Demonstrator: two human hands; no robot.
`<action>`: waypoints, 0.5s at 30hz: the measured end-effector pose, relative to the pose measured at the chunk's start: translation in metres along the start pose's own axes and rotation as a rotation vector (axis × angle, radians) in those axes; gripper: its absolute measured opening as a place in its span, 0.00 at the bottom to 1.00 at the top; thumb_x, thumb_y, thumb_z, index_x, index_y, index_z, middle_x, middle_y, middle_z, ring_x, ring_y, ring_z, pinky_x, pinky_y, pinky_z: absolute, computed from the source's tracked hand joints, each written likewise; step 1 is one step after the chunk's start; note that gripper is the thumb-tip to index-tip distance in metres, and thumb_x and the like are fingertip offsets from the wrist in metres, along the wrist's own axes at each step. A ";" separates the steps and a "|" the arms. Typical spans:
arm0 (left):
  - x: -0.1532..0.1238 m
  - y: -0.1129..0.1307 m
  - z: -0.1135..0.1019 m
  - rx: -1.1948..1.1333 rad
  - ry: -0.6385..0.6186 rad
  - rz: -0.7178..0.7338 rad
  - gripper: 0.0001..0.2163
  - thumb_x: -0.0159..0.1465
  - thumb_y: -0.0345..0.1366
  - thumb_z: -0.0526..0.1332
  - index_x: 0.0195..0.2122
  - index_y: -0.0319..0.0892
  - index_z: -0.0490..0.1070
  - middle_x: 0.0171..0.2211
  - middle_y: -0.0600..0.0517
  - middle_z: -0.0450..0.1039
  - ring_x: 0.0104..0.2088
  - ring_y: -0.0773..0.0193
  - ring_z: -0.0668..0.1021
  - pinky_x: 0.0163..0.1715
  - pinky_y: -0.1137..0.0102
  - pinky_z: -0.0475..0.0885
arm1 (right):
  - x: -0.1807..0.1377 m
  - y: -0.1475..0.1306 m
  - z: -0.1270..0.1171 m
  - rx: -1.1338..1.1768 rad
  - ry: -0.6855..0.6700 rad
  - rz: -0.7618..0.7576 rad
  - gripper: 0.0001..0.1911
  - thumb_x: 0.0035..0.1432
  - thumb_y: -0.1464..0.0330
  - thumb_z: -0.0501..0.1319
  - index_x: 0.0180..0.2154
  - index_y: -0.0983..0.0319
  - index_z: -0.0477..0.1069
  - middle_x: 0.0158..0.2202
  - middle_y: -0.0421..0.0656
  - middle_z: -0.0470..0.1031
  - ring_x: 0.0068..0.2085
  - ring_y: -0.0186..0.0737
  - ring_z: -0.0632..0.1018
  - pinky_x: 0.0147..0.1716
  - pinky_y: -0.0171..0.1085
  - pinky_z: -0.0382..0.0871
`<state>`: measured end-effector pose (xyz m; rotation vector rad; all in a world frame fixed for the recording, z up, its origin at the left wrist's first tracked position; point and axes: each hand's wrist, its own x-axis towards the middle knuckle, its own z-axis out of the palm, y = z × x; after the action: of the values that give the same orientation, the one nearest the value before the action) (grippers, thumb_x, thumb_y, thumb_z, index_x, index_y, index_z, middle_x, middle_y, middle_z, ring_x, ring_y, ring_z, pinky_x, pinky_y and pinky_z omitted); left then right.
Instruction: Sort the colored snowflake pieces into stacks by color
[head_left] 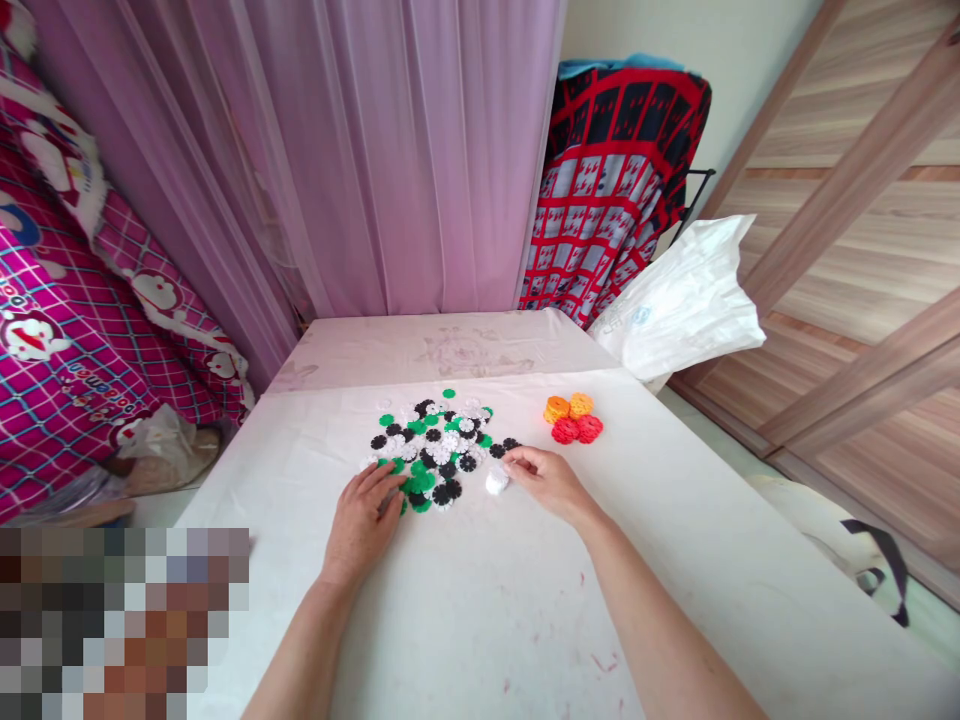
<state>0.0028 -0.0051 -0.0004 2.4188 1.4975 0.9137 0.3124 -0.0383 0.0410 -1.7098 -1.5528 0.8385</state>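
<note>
A loose pile of plastic snowflake discs in black (467,463), green (422,478) and white (451,441) lies in the middle of the table. My left hand (365,512) rests at the pile's near left edge, fingers stretched out and touching green discs. To the right of the pile, my right hand (549,482) has thumb and fingers pinched at the edge of a small white stack of discs (496,480). How many white discs are in that stack cannot be made out.
Sorted orange discs (556,409) and red discs (577,430) stand in small stacks on the right of the white-covered table (480,620). Beyond the right edge is a white plastic bag (679,300). A purple curtain (420,150) hangs behind; a pink patterned cloth (97,300) is at left.
</note>
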 end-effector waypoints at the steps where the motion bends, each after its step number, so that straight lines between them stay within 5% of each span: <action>1: 0.000 0.000 0.000 -0.003 0.001 0.002 0.14 0.64 0.41 0.55 0.45 0.49 0.78 0.52 0.50 0.76 0.57 0.51 0.72 0.56 0.50 0.70 | -0.001 0.002 -0.001 -0.037 0.011 -0.008 0.18 0.54 0.53 0.57 0.35 0.60 0.75 0.24 0.37 0.72 0.27 0.36 0.71 0.28 0.34 0.62; 5: 0.000 -0.001 0.001 -0.003 0.003 0.005 0.14 0.65 0.41 0.55 0.45 0.49 0.78 0.52 0.49 0.76 0.57 0.51 0.73 0.56 0.50 0.69 | -0.006 0.003 -0.003 -0.131 0.047 -0.064 0.16 0.56 0.56 0.57 0.38 0.59 0.75 0.33 0.41 0.77 0.33 0.38 0.75 0.34 0.36 0.67; 9: 0.000 0.000 0.000 0.009 -0.005 0.003 0.14 0.64 0.41 0.55 0.45 0.48 0.78 0.52 0.49 0.76 0.57 0.51 0.73 0.57 0.50 0.70 | -0.010 -0.007 0.002 -0.247 0.038 -0.258 0.22 0.53 0.63 0.63 0.51 0.55 0.72 0.51 0.44 0.73 0.49 0.42 0.74 0.48 0.39 0.68; 15: 0.001 0.002 -0.002 0.015 -0.014 0.004 0.14 0.65 0.41 0.55 0.46 0.48 0.78 0.52 0.49 0.76 0.57 0.51 0.72 0.57 0.50 0.69 | -0.010 -0.018 0.012 -0.342 -0.030 -0.273 0.20 0.54 0.69 0.63 0.51 0.55 0.73 0.51 0.43 0.74 0.49 0.41 0.75 0.51 0.40 0.67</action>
<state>0.0033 -0.0058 0.0021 2.4349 1.5003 0.8875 0.2917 -0.0466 0.0489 -1.6632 -1.9851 0.4820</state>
